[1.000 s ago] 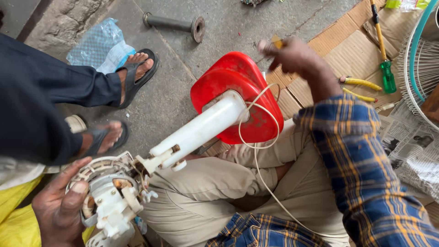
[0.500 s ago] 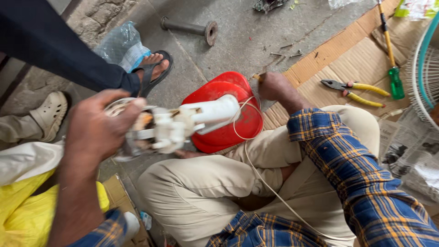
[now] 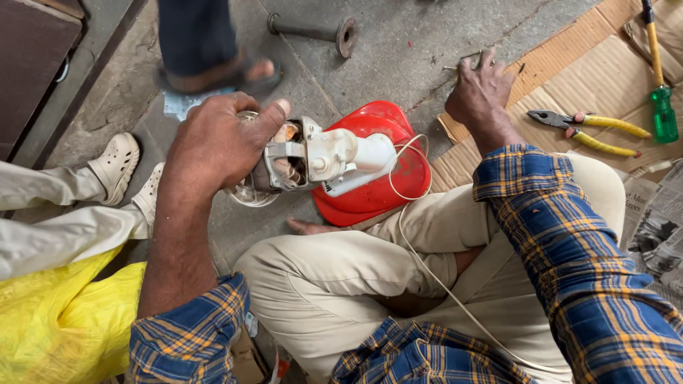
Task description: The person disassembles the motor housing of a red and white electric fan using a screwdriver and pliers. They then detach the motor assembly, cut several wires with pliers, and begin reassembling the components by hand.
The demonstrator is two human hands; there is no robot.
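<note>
Fan motor (image 3: pixel 302 158), stripped of its cover and joined to a white neck and a red dome-shaped base (image 3: pixel 388 174), sits in front of my folded legs, and in the head view my left hand (image 3: pixel 217 146) is clamped over its rear end, thumb hooked across the top. Half a second ago that hand held it in much the same way; a second ago it cradled the motor low at my left knee, so I have lifted the piece up and turned it, bringing the copper windings to face me. My right hand (image 3: pixel 482 91) has meanwhile left the base and now lies fingers spread on the concrete floor (image 3: pixel 398 64), right at the edge of the cardboard sheet (image 3: pixel 569 78); it seems to press on small bits there, but whether it grips anything I cannot tell. To my mind the motor is now steadied one-handed while the other hand fetches something. A thin white cord (image 3: pixel 427 263) loops off the neck and trails over my lap. On the cardboard lie yellow-handled pliers (image 3: pixel 590 128) and a green-and-yellow screwdriver (image 3: pixel 660 85). A sheet of newspaper (image 3: pixel 662 227) lies at the right edge, a yellow bag (image 3: pixel 57 320) at lower left, a crumpled pale wrapper (image 3: pixel 178 105) by another person's sandalled foot (image 3: pixel 228 71), and a dark flanged pipe (image 3: pixel 313 30) beyond it.
</note>
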